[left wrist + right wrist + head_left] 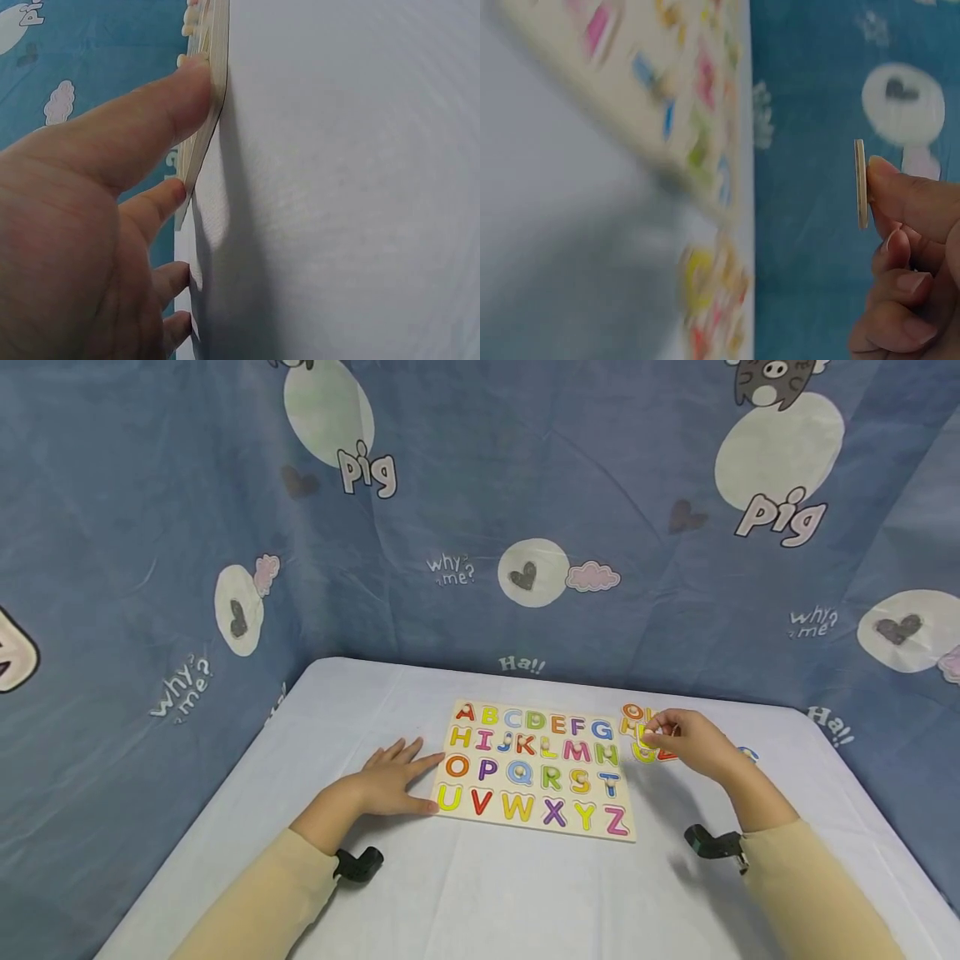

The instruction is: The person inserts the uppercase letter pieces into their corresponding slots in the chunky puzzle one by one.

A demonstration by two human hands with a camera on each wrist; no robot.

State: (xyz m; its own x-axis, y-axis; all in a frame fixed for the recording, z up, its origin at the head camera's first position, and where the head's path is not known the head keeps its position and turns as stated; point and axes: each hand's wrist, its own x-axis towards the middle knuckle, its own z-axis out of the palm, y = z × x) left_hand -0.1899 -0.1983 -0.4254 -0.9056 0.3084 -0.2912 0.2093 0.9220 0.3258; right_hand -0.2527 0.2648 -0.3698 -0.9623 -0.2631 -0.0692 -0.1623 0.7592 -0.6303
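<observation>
A wooden alphabet puzzle board (536, 824) lies on the table, with coloured letters in rows. Small knobs stand on several of them. My left hand (390, 781) is spread flat at the board's left side. In the left wrist view its thumb (161, 112) and index fingertip touch the board's edge. My right hand (693, 745) pinches a yellowish letter piece (645, 737) between thumb and fingers, above loose letters right of the board. The right wrist view shows this letter piece (861, 184) edge-on, so its shape is hidden.
Loose letters, among them an orange O (632, 712), lie heaped beside the board's upper right corner. A blue piece (747, 754) sits farther right, partly behind the right hand. A white cloth (525, 893) covers the table; a blue printed curtain (450, 485) hangs behind.
</observation>
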